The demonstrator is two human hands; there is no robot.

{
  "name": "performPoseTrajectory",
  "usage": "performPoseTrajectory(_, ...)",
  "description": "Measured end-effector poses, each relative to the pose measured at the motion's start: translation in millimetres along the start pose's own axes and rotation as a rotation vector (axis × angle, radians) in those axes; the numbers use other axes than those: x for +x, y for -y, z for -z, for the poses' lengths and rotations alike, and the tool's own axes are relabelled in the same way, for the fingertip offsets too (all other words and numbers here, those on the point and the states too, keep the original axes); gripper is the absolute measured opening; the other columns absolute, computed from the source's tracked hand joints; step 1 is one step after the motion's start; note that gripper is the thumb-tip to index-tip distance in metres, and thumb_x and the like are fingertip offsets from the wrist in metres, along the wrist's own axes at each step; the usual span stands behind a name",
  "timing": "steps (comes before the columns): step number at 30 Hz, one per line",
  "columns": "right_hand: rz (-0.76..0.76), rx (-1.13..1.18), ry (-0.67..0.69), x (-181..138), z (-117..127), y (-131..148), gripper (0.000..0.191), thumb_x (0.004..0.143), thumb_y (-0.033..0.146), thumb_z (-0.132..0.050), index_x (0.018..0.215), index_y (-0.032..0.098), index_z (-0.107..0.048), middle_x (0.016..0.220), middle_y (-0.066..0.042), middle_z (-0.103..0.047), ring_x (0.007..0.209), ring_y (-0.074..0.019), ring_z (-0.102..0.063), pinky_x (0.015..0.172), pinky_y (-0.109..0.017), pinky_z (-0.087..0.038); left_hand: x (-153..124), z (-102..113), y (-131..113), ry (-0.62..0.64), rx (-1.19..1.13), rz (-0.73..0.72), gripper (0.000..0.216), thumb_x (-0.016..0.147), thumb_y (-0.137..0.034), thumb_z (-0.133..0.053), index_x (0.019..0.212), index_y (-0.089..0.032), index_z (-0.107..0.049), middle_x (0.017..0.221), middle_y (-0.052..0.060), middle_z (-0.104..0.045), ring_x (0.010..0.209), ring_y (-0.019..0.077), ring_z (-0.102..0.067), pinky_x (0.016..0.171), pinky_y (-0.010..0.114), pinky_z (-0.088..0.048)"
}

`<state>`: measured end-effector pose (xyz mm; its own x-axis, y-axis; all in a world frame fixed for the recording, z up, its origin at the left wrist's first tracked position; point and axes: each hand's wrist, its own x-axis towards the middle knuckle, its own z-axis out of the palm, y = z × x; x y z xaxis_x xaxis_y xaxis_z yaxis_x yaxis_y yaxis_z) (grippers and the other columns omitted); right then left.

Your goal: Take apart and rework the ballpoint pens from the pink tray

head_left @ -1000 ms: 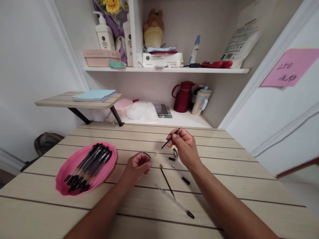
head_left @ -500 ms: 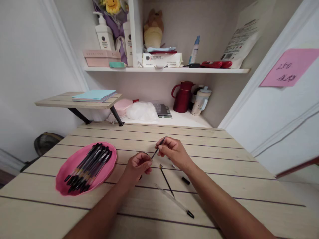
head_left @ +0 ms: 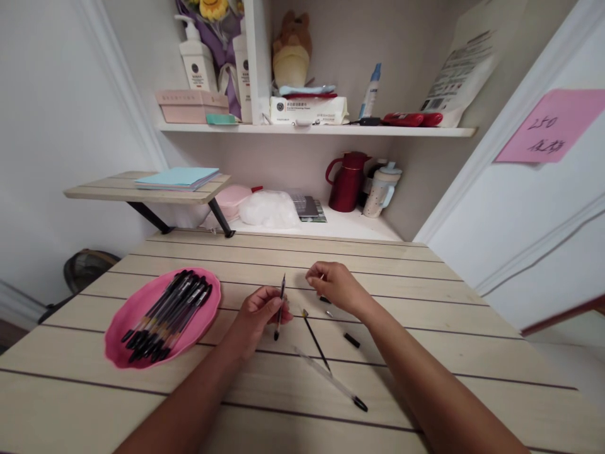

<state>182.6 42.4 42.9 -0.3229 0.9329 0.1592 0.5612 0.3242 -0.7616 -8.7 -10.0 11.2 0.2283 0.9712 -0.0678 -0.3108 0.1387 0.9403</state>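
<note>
Plainly, in the head view both forearms come in from the lower edge and converge above the middle of the slatted table (head_left: 472,340). The left forearm slants up and to the right, and the left hand (head_left: 262,312) is turned with its thumb toward the camera and its fingers curled behind. Thumb and fingers are closed on a slim pen (head_left: 280,309), which stands steeply tilted, its pointed tip up and leaning slightly right, its black end down below the hand. The right forearm slants up and to the left; the right hand (head_left: 333,284) is bent at the wrist, back upward, fingers curled toward the left hand but well apart from it. Whether its fingertips meet, or have anything between them, I cannot tell. Just below it lie a short black piece (head_left: 324,299), partly hidden by the hand, and a small metal tip (head_left: 329,313). Nearer the camera are a dark refill (head_left: 316,340), a black cap (head_left: 351,340) and a clear barrel with a black end (head_left: 331,378). Left of the left hand, a pink tray (head_left: 123,309) holds a bundle of pens (head_left: 172,312).
</note>
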Motion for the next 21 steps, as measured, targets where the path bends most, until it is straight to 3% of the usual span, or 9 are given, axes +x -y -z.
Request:
performPoseTrajectory(3,-0.001,-0.343,0.118,-1,-1,-2,0.012,0.068,0.020,-0.049,0.067,0.017,-0.061,0.067,-0.002,-0.061,0.063,-0.0128,-0.054,0.055,-0.022,-0.034,0,1,1,0.027,-0.028,0.010,0.018,0.070,-0.028,-0.060,0.082,-0.016,-0.053,0.071,0.002,-0.060,0.061,0.0119,-0.056,0.061,0.025,-0.042)
performPoseTrajectory(6,-0.027,-0.535,0.221,-3,-9,-1,0.013,0.067,0.020,-0.050,0.069,0.018,-0.063,0.075,-0.004,-0.064,0.069,-0.0151,-0.055,0.056,-0.023,-0.032,1,1,1,0.035,-0.033,0.020,0.017,0.071,-0.029,-0.059,0.080,-0.015,-0.054,0.071,0.002,-0.060,0.061,0.0119,-0.056,0.061,0.025,-0.042)
performPoseTrajectory(11,-0.063,-0.584,0.295,-4,-26,3,0.017,0.068,0.022,-0.050,0.078,0.020,-0.063,0.079,-0.004,-0.065,0.072,-0.0155,-0.056,0.056,-0.023,-0.032,0,1,0,0.036,-0.015,0.029,0.018,0.071,-0.029,-0.059,0.082,-0.015,-0.055,0.071,0.002,-0.060,0.061,0.0117,-0.056,0.061,0.025,-0.043)
performPoseTrajectory(21,-0.047,-0.621,0.308,-7,-37,-5,0.020,0.068,0.015,-0.047,0.079,0.018,-0.063,0.082,-0.007,-0.065,0.073,-0.0169,-0.058,0.058,-0.023,-0.035,0,0,1,0.035,-0.004,0.058,0.018,0.070,-0.030,-0.060,0.079,-0.015,-0.055,0.069,0.001,-0.059,0.058,0.0110,-0.056,0.059,0.025,-0.043)
